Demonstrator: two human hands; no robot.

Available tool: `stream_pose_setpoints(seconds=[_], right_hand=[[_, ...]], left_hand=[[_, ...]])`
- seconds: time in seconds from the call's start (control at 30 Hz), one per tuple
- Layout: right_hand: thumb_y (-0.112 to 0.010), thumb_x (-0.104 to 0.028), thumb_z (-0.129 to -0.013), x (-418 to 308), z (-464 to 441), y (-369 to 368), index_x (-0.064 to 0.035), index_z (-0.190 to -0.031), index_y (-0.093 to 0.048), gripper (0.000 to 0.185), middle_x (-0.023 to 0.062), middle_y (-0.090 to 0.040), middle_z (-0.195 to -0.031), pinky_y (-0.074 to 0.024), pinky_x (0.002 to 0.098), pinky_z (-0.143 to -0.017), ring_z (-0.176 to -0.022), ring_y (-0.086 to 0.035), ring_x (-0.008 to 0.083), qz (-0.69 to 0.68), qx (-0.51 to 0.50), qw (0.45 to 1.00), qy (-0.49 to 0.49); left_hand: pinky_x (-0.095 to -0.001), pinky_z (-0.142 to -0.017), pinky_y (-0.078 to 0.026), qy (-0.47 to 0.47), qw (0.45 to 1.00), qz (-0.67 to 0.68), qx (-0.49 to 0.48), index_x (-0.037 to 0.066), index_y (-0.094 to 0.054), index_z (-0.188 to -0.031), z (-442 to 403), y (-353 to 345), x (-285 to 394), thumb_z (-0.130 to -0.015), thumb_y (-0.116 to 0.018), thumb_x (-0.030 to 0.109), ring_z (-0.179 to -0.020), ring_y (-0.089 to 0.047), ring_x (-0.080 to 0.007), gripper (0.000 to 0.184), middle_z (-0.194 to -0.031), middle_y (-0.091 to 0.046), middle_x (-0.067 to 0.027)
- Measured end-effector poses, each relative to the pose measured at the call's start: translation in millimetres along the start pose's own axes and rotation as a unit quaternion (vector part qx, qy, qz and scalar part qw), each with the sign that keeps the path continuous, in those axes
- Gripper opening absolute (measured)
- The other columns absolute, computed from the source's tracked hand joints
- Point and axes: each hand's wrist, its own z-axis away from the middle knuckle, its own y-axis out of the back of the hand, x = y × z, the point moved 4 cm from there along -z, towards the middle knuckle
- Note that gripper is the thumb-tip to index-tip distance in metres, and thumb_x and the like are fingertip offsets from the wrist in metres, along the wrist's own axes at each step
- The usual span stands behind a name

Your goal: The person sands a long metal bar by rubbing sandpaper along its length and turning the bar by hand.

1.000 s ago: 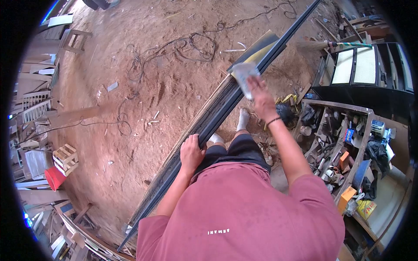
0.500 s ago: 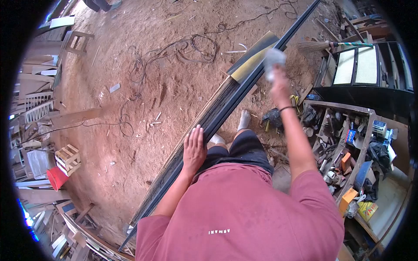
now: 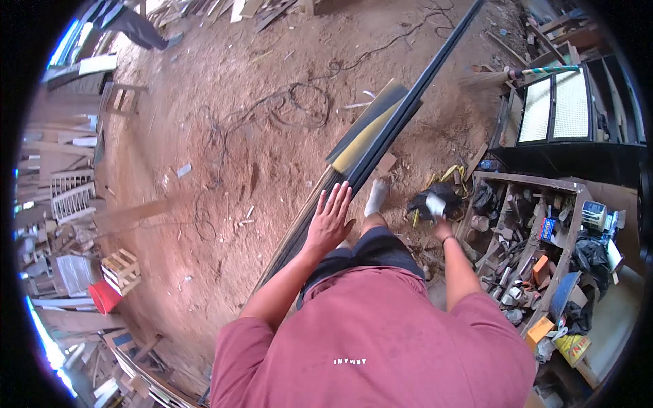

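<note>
My left hand (image 3: pixel 328 221) lies with fingers stretched out on the long dark strips (image 3: pixel 392 129), which run diagonally from upper right to lower left. Beneath the strips is a long stack of thin wooden boards (image 3: pixel 299 228). My right hand (image 3: pixel 443 230) is closed on a small whitish piece (image 3: pixel 435 205), off to the right of the strips; blur hides whether it is cloth or something stiffer. Under the strips, beyond my left hand, a yellow sheet (image 3: pixel 357 147) and a dark grey panel (image 3: pixel 371 112) stick out.
On the right stands a wooden compartment shelf (image 3: pixel 530 178) full of tools and cans, below a black-framed case (image 3: pixel 564 143). A black bag (image 3: pixel 445 194) lies by my foot. Cable (image 3: pixel 299 109) winds over the dusty floor. Another person's leg (image 3: pixel 139 28) shows at upper left.
My right hand has come back down and toward my body with the whitish piece, away from the strips. My left hand has shifted forward and right along them, fingers more spread. The view has shifted slightly.
</note>
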Motion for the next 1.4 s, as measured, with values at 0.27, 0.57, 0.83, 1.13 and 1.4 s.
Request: stream_pose_setpoints(seconds=[0.27, 0.57, 0.83, 1.13, 1.4], right_hand=[[-0.056, -0.012, -0.095, 14, 63, 62, -0.0047, -0.153, -0.055, 0.058, 0.032, -0.069, -0.135, -0.0541, 0.0519, -0.107, -0.126, -0.067, 0.047, -0.167, -0.261, 0.925, -0.222], [-0.051, -0.004, -0.094, 74, -4, 130, -0.0103, -0.159, -0.049, 0.065, 0.031, -0.071, -0.13, -0.0545, 0.0502, -0.101, -0.121, -0.071, 0.0416, -0.324, -0.068, 0.916, -0.228], [-0.057, -0.008, -0.091, 84, -15, 159, -0.0012, -0.148, -0.059, 0.057, 0.0325, -0.069, -0.135, -0.0511, 0.0507, -0.11, -0.131, -0.064, 0.0465, -0.326, -0.103, 0.901, -0.266], [-0.055, -0.005, -0.09, 75, -2, 139, 0.0014, -0.146, -0.06, 0.056, 0.0319, -0.067, -0.14, -0.0471, 0.0489, -0.115, -0.137, -0.061, 0.0449, -0.343, -0.1, 0.899, -0.253], [-0.056, -0.006, -0.091, 100, 15, 75, 0.0016, -0.145, -0.062, 0.055, 0.0312, -0.071, -0.134, -0.0496, 0.046, -0.112, -0.132, -0.066, 0.0434, -0.311, -0.068, 0.895, -0.313]], left_hand=[[-0.0542, -0.135, -0.014, -0.027, 1.0, -0.003, 0.006, -0.004, -0.019, -0.171, -145, -3, 24, -0.102, -0.068, 0.044, -0.167, -0.018, -0.0393, 0.097, -0.179, -0.02, -0.023], [-0.0553, -0.134, -0.019, -0.065, 0.996, -0.026, 0.053, -0.006, -0.018, -0.17, -294, 8, 51, -0.098, -0.072, 0.036, -0.165, -0.022, -0.0414, 0.099, -0.177, -0.022, -0.0259], [-0.0523, -0.135, -0.019, -0.054, 0.996, -0.039, 0.051, -0.004, -0.019, -0.171, -344, 8, 59, -0.096, -0.074, 0.037, -0.166, -0.021, -0.0384, 0.102, -0.178, -0.023, -0.0222], [-0.0564, -0.133, -0.021, 0.052, 0.995, -0.044, 0.072, -0.01, -0.021, -0.167, -220, 7, 54, -0.097, -0.071, 0.034, -0.163, -0.026, -0.044, 0.097, -0.174, -0.026, -0.0284], [-0.0585, -0.133, -0.018, 0.147, 0.981, -0.043, 0.118, -0.017, -0.018, -0.162, -213, -8, 64, -0.086, -0.084, 0.036, -0.161, -0.023, -0.0511, 0.114, -0.166, -0.032, -0.0355]])
